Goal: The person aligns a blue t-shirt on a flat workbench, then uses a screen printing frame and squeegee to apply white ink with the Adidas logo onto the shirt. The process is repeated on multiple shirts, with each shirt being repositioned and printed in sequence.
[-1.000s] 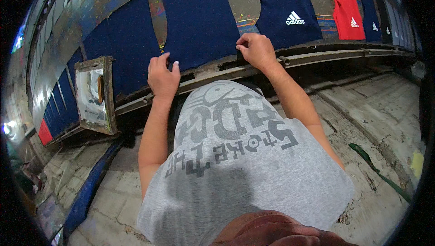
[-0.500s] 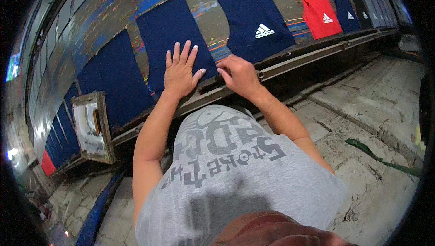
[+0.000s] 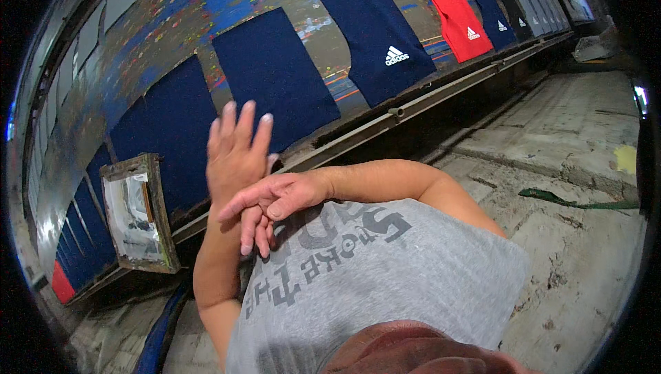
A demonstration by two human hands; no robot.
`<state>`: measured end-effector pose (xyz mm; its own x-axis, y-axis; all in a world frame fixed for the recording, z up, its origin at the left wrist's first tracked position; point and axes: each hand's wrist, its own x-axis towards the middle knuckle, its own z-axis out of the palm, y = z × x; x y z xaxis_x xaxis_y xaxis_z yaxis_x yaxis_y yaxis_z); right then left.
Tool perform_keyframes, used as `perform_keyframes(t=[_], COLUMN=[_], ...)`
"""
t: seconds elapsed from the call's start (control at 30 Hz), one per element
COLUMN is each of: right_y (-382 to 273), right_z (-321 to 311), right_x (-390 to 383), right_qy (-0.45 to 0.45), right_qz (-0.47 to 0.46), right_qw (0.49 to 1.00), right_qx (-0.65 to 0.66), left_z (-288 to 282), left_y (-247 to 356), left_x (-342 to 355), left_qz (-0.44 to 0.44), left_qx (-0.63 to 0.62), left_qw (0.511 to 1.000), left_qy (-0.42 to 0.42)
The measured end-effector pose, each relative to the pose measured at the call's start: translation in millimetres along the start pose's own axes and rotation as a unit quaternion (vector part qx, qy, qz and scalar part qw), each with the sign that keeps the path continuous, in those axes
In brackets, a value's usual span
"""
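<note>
My left hand [image 3: 237,150] hovers or rests over the near corner of a plain navy fabric panel [image 3: 279,71], fingers stretched out and nothing held. Contact with the cloth cannot be made out. My right hand [image 3: 279,202] crosses in front of my left wrist, palm partly turned up, fingers loosely apart and empty. A second navy panel [image 3: 165,126] lies to the left, partly behind the left hand. On the right, a navy panel [image 3: 379,47] bears a white print near its lower edge. The panels lie flat on a long paint-spotted table [image 3: 317,37].
A printing screen frame [image 3: 134,212] stands at the table's left edge. A metal rail [image 3: 427,102] runs along the near edge. Farther right lie a red panel [image 3: 454,19] and several dark and grey ones. A green strip [image 3: 571,200] lies on the concrete floor [image 3: 544,264].
My left hand has moved left and nearer to me, off the middle of the plain navy panel. My right hand has left that panel's near edge and swung left across my left wrist.
</note>
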<state>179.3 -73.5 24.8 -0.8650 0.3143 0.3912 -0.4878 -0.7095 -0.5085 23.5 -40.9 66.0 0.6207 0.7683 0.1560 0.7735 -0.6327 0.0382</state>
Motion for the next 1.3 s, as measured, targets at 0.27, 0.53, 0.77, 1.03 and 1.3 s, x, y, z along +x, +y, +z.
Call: perform_keyframes(t=[0.27, 0.53, 0.77, 1.03, 1.3], right_y=[14.3, 62.3, 80.8, 68.5, -4.4], right_z=[-47.0, -66.1, -51.6, -64.9, -75.8], right_x=[44.7, 106.5, 146.8, 121.7, 50.0], right_qy=[0.128, 0.216, 0.201, 0.238, 0.436], right_qz=[0.06, 0.038, 0.092, 0.082, -0.124], right_qw=[0.977, 0.966, 0.944, 0.881, 0.732], right_qx=[-0.16, -0.135, -0.245, -0.401, -0.509], left_z=[-39.0, 31.6, 37.4, 23.5, -34.6], left_y=[-130.9, -194.6, -190.8, -192.4, -167.3], left_x=[-254.6, -392.3, -364.1, -383.4, -311.0], left_qz=[-0.441, -0.685, -0.699, -0.699, -0.575], left_qx=[0.033, -0.402, -0.419, -0.357, -0.427], left_qw=[0.812, 0.325, 0.349, 0.425, 0.559], left_qy=[0.382, 0.514, 0.462, 0.451, 0.418])
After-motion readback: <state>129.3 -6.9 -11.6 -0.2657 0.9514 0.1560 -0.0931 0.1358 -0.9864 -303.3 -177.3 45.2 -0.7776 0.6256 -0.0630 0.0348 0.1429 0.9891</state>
